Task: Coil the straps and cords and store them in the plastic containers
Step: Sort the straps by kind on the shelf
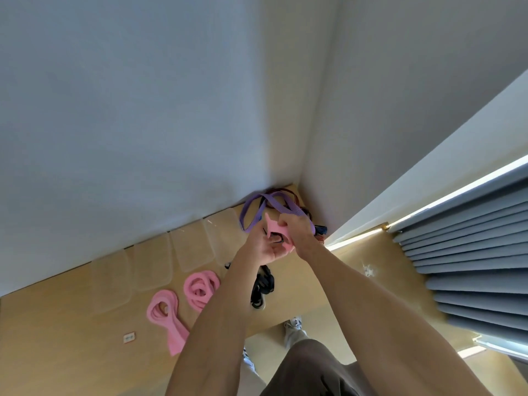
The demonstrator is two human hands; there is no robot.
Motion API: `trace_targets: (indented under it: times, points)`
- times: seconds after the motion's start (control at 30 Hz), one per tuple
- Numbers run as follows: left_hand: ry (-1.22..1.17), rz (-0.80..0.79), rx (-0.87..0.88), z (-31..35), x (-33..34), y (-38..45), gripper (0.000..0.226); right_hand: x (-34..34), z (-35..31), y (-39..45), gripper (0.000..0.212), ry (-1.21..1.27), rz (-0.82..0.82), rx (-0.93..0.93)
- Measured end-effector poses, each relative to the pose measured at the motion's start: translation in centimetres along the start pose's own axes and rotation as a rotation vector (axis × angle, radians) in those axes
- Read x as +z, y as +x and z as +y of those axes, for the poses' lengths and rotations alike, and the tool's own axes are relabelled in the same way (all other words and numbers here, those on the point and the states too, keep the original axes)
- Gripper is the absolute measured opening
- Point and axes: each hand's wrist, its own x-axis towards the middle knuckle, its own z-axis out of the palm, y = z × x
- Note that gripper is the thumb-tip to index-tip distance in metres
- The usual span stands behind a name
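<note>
Gripping a pink strap (275,228) between both my hands, left (264,247) and right (295,227), above the wooden surface (85,338).

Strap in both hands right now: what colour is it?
Pink strap, gripped by the left hand and right hand; head view.

Two pink straps (183,304) lie on the tan desk (71,338) beside clear plastic containers (151,261), a purple strap (254,212) and a black strap (263,287) farther along, against a pale grey-blue wall (128,110) and grey pleated curtain (471,252).
</note>
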Motion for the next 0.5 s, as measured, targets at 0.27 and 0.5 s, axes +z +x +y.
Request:
trace_targets:
  times: [0.27, 0.5]
  points:
    - [0.164, -0.065, -0.104, -2.9, -1.2, 0.1, 0.029, -2.1, 2.8, -0.8, 0.017, 0.188, -0.002, 0.068]
    - [0.013, 0.276, 0.142, -3.3, -0.7, 0.8, 0.018, -2.6, 3.3, -1.6, 0.003, 0.148, 0.036, 0.042]
